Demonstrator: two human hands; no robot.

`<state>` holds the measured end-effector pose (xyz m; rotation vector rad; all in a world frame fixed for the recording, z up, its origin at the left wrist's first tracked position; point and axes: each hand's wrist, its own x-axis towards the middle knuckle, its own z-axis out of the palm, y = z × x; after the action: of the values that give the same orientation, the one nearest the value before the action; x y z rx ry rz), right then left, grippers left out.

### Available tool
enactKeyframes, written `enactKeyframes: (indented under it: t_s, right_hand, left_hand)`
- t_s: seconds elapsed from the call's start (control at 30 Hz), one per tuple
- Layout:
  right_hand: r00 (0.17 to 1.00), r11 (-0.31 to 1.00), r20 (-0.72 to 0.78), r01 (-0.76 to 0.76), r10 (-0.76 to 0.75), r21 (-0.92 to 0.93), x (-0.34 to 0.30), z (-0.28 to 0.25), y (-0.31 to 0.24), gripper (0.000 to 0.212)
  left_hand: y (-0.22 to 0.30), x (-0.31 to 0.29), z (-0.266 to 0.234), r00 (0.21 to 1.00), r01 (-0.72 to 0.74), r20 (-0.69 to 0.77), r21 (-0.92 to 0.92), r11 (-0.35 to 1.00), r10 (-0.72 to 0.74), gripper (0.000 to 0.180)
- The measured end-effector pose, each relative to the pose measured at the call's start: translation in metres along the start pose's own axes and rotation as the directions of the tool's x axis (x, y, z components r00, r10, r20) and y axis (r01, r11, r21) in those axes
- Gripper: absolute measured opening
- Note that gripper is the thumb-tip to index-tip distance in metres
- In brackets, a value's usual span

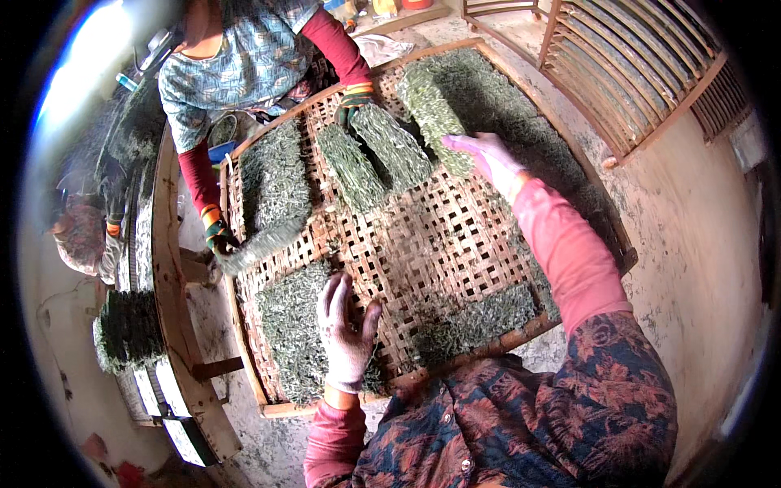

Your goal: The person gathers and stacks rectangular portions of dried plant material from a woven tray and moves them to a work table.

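Note:
A large woven tray (pixel 390 244) with a wooden rim lies before me, bearing several green, fibrous slabs of matted strands. At its far right, my gloved right hand (pixel 488 163) grips the near end of a pale green slab (pixel 431 114), which lies partly over darker slabs (pixel 504 106). My left hand (pixel 345 329), also gloved, is over the near left part of the tray with fingers and thumb apart. It holds nothing and is beside a wide green slab (pixel 293 333). A shorter slab (pixel 480 321) lies along the near rim.
Across the tray, a co-worker's gloved hand (pixel 220 236) holds a blurred slab (pixel 264 244); the other hand (pixel 355 98) touches two narrow slabs (pixel 374 154). Slatted wooden racks (pixel 626 73) stand at the far right. Another person (pixel 85 228) is at the left, by a long bench (pixel 175 325).

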<state>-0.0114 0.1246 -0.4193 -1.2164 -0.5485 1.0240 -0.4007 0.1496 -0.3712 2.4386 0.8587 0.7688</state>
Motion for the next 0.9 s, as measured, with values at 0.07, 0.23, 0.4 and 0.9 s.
enactKeyframes:
  t_s: [0.07,0.23,0.4,0.9]
  right_hand:
    - [0.991,0.984,-0.024,-0.137,0.135,-0.111,0.006,0.02,-0.014,0.066]
    - [0.956,0.904,-0.036,-0.289,0.293,-0.315,0.026,0.025,-0.019,0.059]
    - [0.985,0.143,-0.17,-0.163,-0.037,-0.976,0.038,0.042,-0.036,0.096]
    - [0.929,0.561,0.353,0.352,-0.11,-0.75,-0.104,0.214,0.068,0.059]
  left_hand:
    - [-0.003,-0.016,-0.001,0.994,0.111,0.007,-0.012,0.994,-0.111,0.058]
    - [-0.006,-0.051,-0.009,0.969,0.249,-0.002,-0.009,0.968,-0.249,0.057]
    - [-0.009,-0.075,-0.018,0.956,0.283,-0.066,-0.044,0.958,-0.286,0.058]
    - [-0.209,-0.019,-0.086,0.904,0.421,-0.214,0.294,0.858,-0.37,0.065]
